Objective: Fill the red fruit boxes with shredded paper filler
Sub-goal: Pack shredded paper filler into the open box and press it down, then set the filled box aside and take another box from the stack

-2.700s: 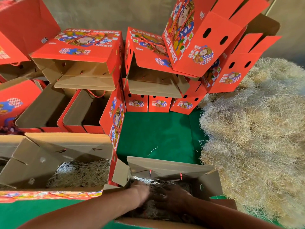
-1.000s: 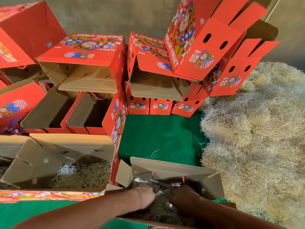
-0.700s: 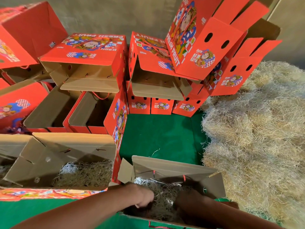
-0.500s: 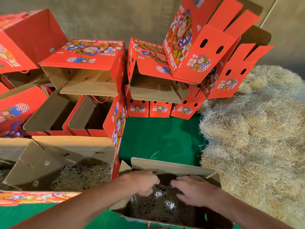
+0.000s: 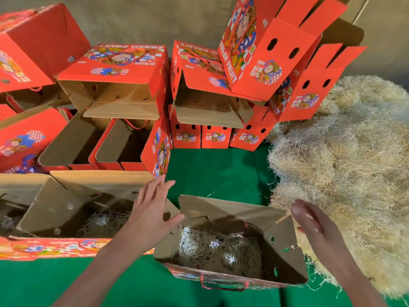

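At near left, a red fruit box [image 5: 66, 218] holds shredded paper filler [image 5: 104, 220]. Your left hand [image 5: 152, 209] spreads wide, holding nothing, beside the near box [image 5: 232, 282], also holding filler [image 5: 219, 251]. Your right hand [image 5: 312, 222], relaxed and empty, hovers before the filler heap [image 5: 345, 169].

Green cloth [image 5: 212, 171] covers table; grey wall [image 5: 137, 21] behind

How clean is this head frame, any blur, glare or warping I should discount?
Head view: wide-angle warp bends the stacked red boxes outward at the edges; right hand slightly motion-blurred, left hand sharper; bright glints on the filler inside the near box, whose walls shade it; the loose pile evenly lit.
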